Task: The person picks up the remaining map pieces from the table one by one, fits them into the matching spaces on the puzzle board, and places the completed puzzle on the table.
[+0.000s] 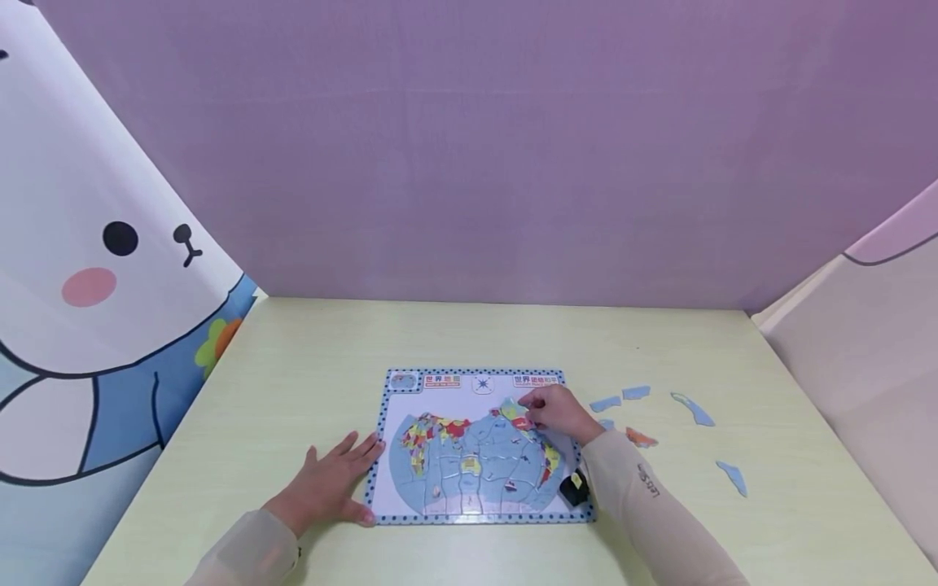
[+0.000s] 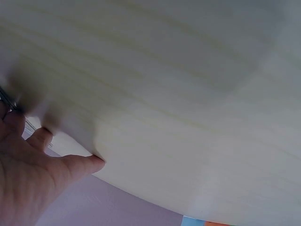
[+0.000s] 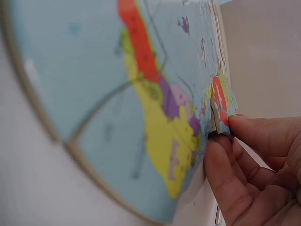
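Observation:
A map puzzle board [image 1: 377, 488] with a dotted blue border lies on the table, its map largely covered with fitted pieces. At its upper right, my right hand [image 1: 558, 411] pinches a red and green piece [image 1: 522, 422]. In the right wrist view the right hand [image 3: 263, 169] holds that piece [image 3: 221, 101] tilted between thumb and fingers at the map's edge. My left hand [image 1: 330, 484] lies with spread fingers at the board's left edge; the left wrist view shows the left hand [image 2: 37, 169] with its thumb extended.
Several loose blue pieces [image 1: 692, 408] and an orange piece [image 1: 641, 438] lie on the table [image 1: 659, 342] right of the board. A small black object [image 1: 575, 488] is at the board's lower right, by the right sleeve. A purple wall [image 1: 469, 163] stands behind.

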The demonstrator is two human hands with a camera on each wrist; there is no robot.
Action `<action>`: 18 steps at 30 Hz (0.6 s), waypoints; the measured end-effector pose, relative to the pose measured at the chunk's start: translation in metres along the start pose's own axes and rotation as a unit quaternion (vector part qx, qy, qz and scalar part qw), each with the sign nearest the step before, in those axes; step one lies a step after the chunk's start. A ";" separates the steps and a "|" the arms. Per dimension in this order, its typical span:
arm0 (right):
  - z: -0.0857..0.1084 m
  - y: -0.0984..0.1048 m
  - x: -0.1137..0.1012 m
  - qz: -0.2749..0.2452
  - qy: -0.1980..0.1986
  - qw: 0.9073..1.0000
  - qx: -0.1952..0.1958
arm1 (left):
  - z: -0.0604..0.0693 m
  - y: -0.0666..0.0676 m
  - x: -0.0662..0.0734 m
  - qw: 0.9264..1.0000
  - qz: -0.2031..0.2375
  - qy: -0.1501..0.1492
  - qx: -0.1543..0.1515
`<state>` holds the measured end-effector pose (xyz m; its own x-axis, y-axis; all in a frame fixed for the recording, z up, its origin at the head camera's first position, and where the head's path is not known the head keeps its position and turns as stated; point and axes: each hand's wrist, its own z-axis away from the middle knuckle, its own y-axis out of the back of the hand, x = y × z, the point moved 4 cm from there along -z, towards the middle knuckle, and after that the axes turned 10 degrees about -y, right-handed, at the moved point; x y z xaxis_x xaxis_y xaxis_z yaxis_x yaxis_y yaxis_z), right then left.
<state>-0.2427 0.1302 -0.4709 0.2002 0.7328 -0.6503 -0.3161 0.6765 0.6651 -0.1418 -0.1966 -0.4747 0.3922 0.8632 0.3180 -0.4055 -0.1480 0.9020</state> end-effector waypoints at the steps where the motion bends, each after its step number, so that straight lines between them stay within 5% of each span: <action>1: 0.000 0.000 0.000 0.001 0.001 1.000 0.000 | 0.000 0.000 0.000 1.000 -0.001 -0.001 0.001; 18: 0.000 0.002 -0.002 0.022 0.005 1.000 0.004 | 0.003 0.003 0.004 1.000 -0.004 -0.009 0.010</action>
<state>-0.2435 0.1299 -0.4683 0.1762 0.7618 -0.6234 -0.3178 0.6435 0.6964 -0.1391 -0.1952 -0.4696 0.4098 0.8556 0.3162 -0.3861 -0.1514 0.9100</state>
